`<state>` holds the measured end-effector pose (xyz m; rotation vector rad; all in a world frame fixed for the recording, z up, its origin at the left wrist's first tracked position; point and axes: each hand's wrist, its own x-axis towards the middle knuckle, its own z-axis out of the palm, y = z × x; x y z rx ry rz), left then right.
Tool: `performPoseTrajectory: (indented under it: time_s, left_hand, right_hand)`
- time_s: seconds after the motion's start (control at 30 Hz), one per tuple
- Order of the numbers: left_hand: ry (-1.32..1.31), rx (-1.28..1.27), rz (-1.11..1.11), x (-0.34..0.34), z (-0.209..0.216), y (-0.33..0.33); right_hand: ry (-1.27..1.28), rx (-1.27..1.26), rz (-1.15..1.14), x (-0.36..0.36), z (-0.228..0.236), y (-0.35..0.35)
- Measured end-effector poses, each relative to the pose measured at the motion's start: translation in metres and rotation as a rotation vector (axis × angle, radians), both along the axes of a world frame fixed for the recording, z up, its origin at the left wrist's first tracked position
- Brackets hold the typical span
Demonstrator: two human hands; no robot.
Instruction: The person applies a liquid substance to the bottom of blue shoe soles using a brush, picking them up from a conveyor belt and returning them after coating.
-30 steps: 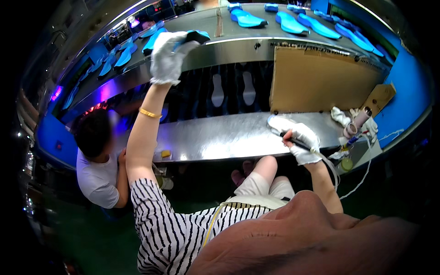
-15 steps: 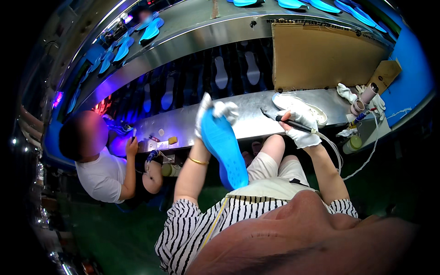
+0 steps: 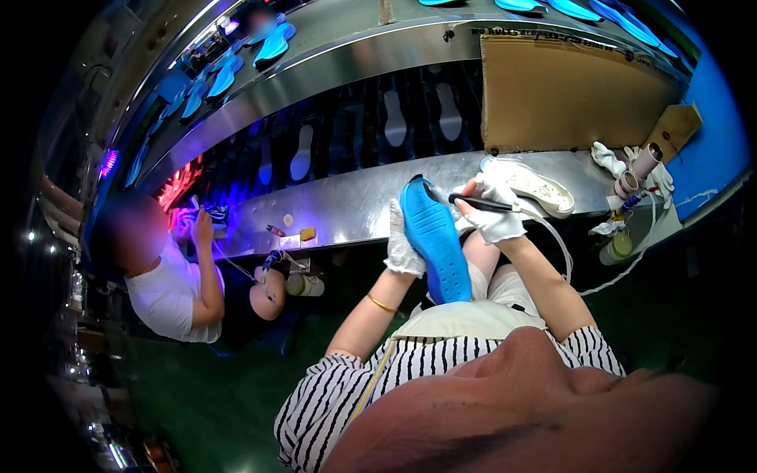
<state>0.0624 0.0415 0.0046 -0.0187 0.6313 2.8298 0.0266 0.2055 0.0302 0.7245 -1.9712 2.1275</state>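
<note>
My left hand (image 3: 404,243), in a white glove, is closed around the left edge of a blue shoe sole (image 3: 438,240) that stands tilted above my lap. Grooves and small holes mark the face turned to me. In my right hand (image 3: 498,214), gloved with bare fingertips, is a black pen-shaped tool (image 3: 487,203) trailing a pale cord (image 3: 561,244). Its tip is at the sole's upper right edge; whether they touch I cannot tell. Just beyond my right hand, a white shoe sole (image 3: 542,188) lies on the metal ledge (image 3: 347,209).
Behind the ledge stands a cardboard sheet (image 3: 576,94). Spools (image 3: 646,160), white gloves (image 3: 607,159) and a green-lidded jar (image 3: 617,248) are at the right. More blue soles (image 3: 274,43) lie on the upper belt. A co-worker (image 3: 177,276) sits at the left.
The blue sole has moved right and turned, bringing its upper edge to the tool's tip. My left hand's fingers have gone behind it. The co-worker's hand has shifted left and up.
</note>
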Motion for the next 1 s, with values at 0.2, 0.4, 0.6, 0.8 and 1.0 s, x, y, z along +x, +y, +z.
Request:
performPoseTrajectory:
  time_s: [0.2,0.4,0.6,0.8,1.0]
  left_hand:
    - [-0.047,-0.018,0.039,-0.006,-0.01,0.014]
    - [-0.035,-0.205,0.104,-0.007,-0.007,0.002]
    - [-0.037,-0.215,0.025,-0.006,-0.012,-0.014]
    - [-0.089,-0.164,-0.011,-0.008,-0.007,-0.016]
    - [-0.028,-0.211,-0.099,0.021,-0.016,-0.017]
  right_hand:
    - [-0.003,-0.013,0.169,0.016,-0.01,-0.014]
    - [0.065,0.094,0.034,0.01,-0.014,-0.008]
    - [-0.028,0.088,0.208,0.034,-0.004,-0.015]
    - [0.165,0.132,0.074,0.034,-0.01,-0.01]
    - [-0.096,0.058,0.313,0.045,-0.019,0.01]
